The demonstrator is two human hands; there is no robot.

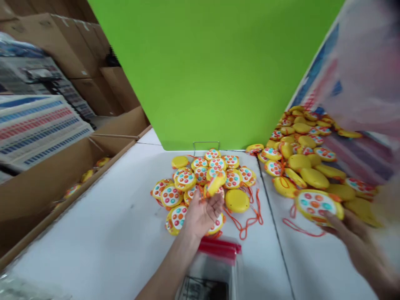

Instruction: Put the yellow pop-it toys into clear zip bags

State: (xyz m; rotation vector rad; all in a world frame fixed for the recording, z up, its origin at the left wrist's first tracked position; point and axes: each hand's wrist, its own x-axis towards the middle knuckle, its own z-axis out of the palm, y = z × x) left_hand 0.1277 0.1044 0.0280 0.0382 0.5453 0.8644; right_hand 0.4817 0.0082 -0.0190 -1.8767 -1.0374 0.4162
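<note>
My right hand [356,239] grips a yellow toy [317,206] with a white face and coloured round buttons, thumb on top; an orange cord loop hangs by it. My left hand [203,214] is palm up, fingers loosely apart, at the near side of a cluster of similar toys [184,179]. Just beyond its fingertips a tilted, slightly blurred yellow toy [215,183] shows; whether it touches the fingers I cannot tell. Beside it lies a toy with its plain yellow back up [237,201]. Close to my left wrist is a clear plastic bag with a red strip [220,248].
A large heap of these toys [301,162] lies to the right. A green panel [218,75] stands behind the white table [109,233]. On the left is an open cardboard box [118,129] with some toys inside. Stacked cartons [56,41] fill the back left. Blurred translucent plastic [362,83] hangs at right.
</note>
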